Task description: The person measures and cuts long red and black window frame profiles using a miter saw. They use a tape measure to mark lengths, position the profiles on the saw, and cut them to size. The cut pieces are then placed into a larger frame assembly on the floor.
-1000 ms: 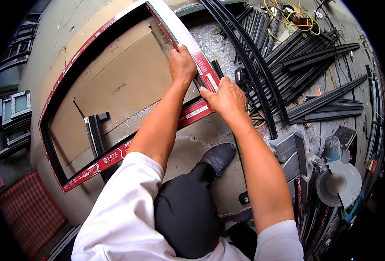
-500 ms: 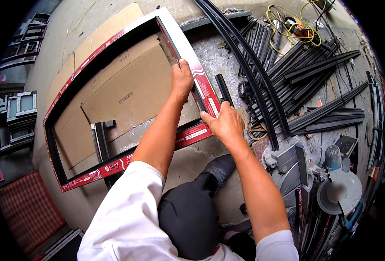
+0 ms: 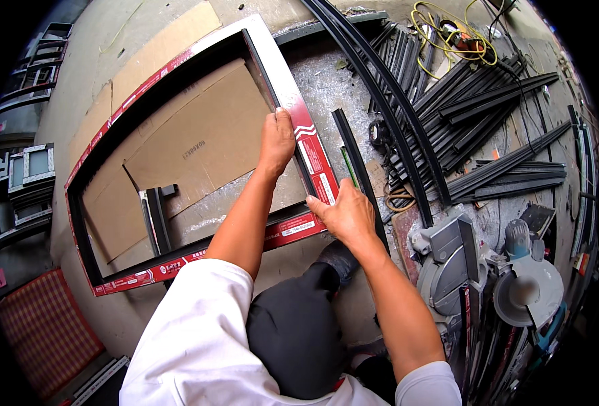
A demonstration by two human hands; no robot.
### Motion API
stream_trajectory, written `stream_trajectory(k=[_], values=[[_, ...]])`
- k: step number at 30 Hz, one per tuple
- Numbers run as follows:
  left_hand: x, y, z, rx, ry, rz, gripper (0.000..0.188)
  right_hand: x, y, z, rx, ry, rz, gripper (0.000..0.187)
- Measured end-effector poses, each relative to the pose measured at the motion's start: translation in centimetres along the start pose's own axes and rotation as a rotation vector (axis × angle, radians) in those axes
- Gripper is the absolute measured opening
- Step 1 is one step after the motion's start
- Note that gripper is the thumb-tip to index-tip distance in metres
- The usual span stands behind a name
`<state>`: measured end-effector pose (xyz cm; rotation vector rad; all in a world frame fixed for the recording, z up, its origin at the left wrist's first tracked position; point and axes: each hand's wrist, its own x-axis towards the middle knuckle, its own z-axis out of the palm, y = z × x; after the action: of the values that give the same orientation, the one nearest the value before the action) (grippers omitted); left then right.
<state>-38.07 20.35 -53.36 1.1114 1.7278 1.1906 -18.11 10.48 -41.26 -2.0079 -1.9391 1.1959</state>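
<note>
A large window frame, black inside with red and white protective film outside, lies tilted in front of me. My left hand is closed around its right side bar, the thumb along the top. At the frame's near right corner, my right hand grips the edge with the thumb over the red film and the fingers hidden beneath. Just right of that corner runs a narrow black profile strip, partly covered by my right hand. Inside the frame's opening, a short dark profile piece stands on the floor beside flat cardboard.
Two long curved black profiles and a heap of dark profile offcuts spread to the right. A yellow cable lies behind them. A grey mitre saw stands near right. Small frames and a checked cloth are at left.
The frame has moved slightly toward me, and both hands with it. More of the black strip beside my right hand now shows. Both hands keep their grip.
</note>
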Motion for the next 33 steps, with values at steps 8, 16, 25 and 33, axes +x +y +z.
stream_trajectory(k=[8,16,25,33], values=[[-8.2,0.7,-2.0,0.153,0.024,0.018,0.057,-6.7,0.4,2.9,-0.005,-0.09,0.097,0.064],[-9.8,-0.1,-2.5,0.204,-0.069,-0.144,0.062,-9.6,0.9,5.1,0.035,-0.035,0.165,0.063],[-1.3,-0.4,-2.6,0.242,0.071,-0.15,0.068,-9.7,2.0,6.0,-0.009,-0.052,0.094,0.068],[-0.2,0.2,-2.3,0.227,0.05,-0.091,0.064,-10.0,2.1,6.3,0.046,-0.042,0.099,0.066]])
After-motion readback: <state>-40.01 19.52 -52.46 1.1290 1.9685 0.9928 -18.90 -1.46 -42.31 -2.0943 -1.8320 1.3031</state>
